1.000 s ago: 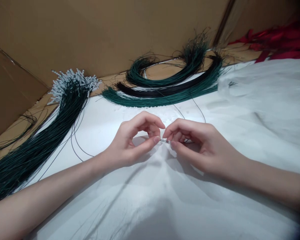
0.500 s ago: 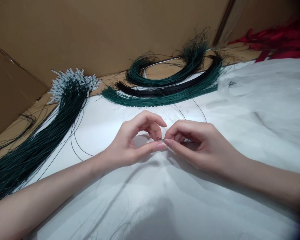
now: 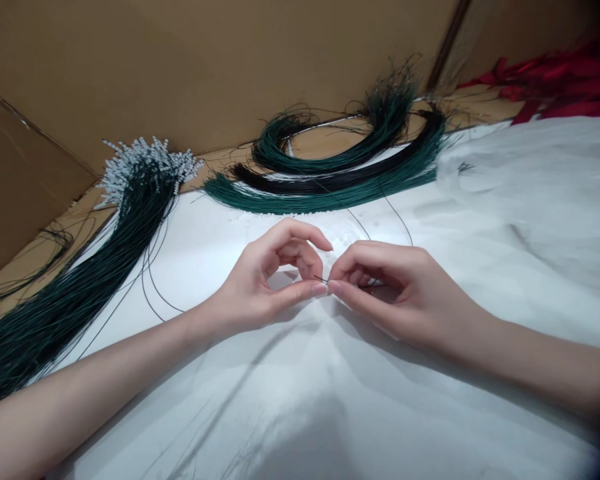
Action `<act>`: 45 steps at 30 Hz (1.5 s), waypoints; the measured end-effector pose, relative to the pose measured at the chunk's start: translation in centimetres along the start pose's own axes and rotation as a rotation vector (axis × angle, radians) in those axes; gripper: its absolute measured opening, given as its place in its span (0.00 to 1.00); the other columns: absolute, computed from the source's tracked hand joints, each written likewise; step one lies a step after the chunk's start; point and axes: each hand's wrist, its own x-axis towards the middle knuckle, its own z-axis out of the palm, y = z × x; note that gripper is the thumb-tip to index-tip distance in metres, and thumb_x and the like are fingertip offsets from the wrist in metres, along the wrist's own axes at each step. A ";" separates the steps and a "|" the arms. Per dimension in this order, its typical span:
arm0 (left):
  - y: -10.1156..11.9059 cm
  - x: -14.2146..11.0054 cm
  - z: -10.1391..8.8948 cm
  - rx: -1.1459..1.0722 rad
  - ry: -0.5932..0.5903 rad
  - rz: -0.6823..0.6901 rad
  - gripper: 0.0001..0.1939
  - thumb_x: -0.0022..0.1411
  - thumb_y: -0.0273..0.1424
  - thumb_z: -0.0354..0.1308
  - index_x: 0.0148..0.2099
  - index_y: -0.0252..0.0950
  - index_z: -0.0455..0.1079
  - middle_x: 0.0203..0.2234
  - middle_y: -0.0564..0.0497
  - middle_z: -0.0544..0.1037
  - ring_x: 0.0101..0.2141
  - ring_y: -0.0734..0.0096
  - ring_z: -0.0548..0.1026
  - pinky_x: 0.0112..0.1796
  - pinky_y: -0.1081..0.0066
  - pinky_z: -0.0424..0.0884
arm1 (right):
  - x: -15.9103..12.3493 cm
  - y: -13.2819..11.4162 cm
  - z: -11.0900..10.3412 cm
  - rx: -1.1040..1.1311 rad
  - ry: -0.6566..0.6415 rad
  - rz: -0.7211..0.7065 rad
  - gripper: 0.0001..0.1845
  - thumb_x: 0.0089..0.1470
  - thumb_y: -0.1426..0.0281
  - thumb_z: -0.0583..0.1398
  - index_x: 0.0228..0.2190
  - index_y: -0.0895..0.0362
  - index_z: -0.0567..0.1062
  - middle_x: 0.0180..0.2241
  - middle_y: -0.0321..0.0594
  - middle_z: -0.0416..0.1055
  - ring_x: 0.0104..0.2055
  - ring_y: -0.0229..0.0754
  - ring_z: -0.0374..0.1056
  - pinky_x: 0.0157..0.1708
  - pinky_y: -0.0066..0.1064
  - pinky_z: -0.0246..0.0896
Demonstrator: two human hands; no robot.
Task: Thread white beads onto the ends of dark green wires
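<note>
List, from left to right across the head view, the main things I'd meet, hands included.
Bundle of dark green wires with white tips → left hand → right hand → red ribbons.

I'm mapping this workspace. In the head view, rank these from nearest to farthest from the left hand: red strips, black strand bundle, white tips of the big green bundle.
From the left hand:
1. Black strand bundle: just beyond the hand.
2. White tips: farther off, to its left.
3. Red strips: farthest, at the far right back.
</note>
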 end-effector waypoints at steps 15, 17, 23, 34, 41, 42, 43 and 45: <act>-0.3 0.2 -0.3 -0.051 0.001 0.010 0.22 0.56 0.24 0.68 0.50 0.39 0.66 0.29 0.53 0.74 0.31 0.72 0.74 0.35 0.70 0.71 | -0.1 -0.1 0.0 -0.014 0.003 0.001 0.07 0.56 0.75 0.60 0.26 0.55 0.73 0.25 0.35 0.69 0.26 0.36 0.63 0.24 0.28 0.59; -0.3 0.2 -0.3 -0.052 -0.005 0.018 0.24 0.55 0.24 0.68 0.51 0.38 0.65 0.30 0.53 0.75 0.32 0.71 0.74 0.37 0.69 0.72 | -0.1 -0.1 0.0 -0.016 0.005 0.005 0.06 0.56 0.75 0.60 0.27 0.56 0.73 0.25 0.35 0.68 0.26 0.36 0.63 0.24 0.28 0.59; -0.2 0.3 -0.2 -0.054 0.004 0.032 0.23 0.55 0.23 0.68 0.51 0.37 0.67 0.30 0.53 0.75 0.32 0.71 0.74 0.38 0.69 0.72 | -0.1 -0.1 0.0 -0.015 0.014 -0.002 0.06 0.55 0.76 0.60 0.27 0.55 0.73 0.25 0.35 0.69 0.26 0.36 0.63 0.24 0.28 0.58; 0.0 0.2 -0.1 0.000 0.022 0.022 0.16 0.59 0.24 0.66 0.48 0.38 0.69 0.31 0.52 0.74 0.32 0.72 0.74 0.38 0.70 0.72 | -0.1 0.1 0.1 -0.002 -0.024 -0.013 0.06 0.55 0.77 0.59 0.29 0.56 0.75 0.26 0.35 0.72 0.26 0.35 0.65 0.24 0.27 0.60; -0.1 0.1 -0.1 -0.006 0.014 0.016 0.15 0.60 0.26 0.65 0.48 0.38 0.68 0.30 0.52 0.74 0.31 0.73 0.73 0.37 0.71 0.72 | 0.0 -0.2 0.0 -0.013 0.004 -0.004 0.06 0.55 0.75 0.60 0.27 0.57 0.74 0.25 0.34 0.71 0.25 0.34 0.65 0.23 0.26 0.59; -0.2 0.2 -0.1 -0.011 0.009 0.023 0.15 0.60 0.26 0.65 0.48 0.37 0.69 0.30 0.52 0.74 0.31 0.74 0.73 0.37 0.71 0.72 | 0.0 -0.2 0.0 -0.016 0.006 -0.005 0.06 0.55 0.75 0.60 0.27 0.57 0.74 0.24 0.34 0.71 0.24 0.34 0.64 0.23 0.26 0.59; -0.3 0.2 -0.1 -0.016 0.005 0.033 0.15 0.60 0.26 0.65 0.48 0.37 0.69 0.31 0.51 0.74 0.31 0.74 0.73 0.37 0.71 0.73 | 0.0 -0.2 0.1 -0.017 0.006 -0.006 0.06 0.55 0.75 0.60 0.27 0.57 0.74 0.24 0.34 0.70 0.24 0.34 0.64 0.23 0.26 0.58; -0.2 0.3 -0.1 -0.016 0.016 0.062 0.14 0.60 0.26 0.65 0.48 0.36 0.70 0.32 0.51 0.74 0.32 0.73 0.73 0.38 0.71 0.73 | 0.0 -0.1 0.1 -0.015 0.003 -0.009 0.06 0.55 0.76 0.60 0.27 0.57 0.74 0.24 0.34 0.70 0.24 0.33 0.63 0.23 0.25 0.58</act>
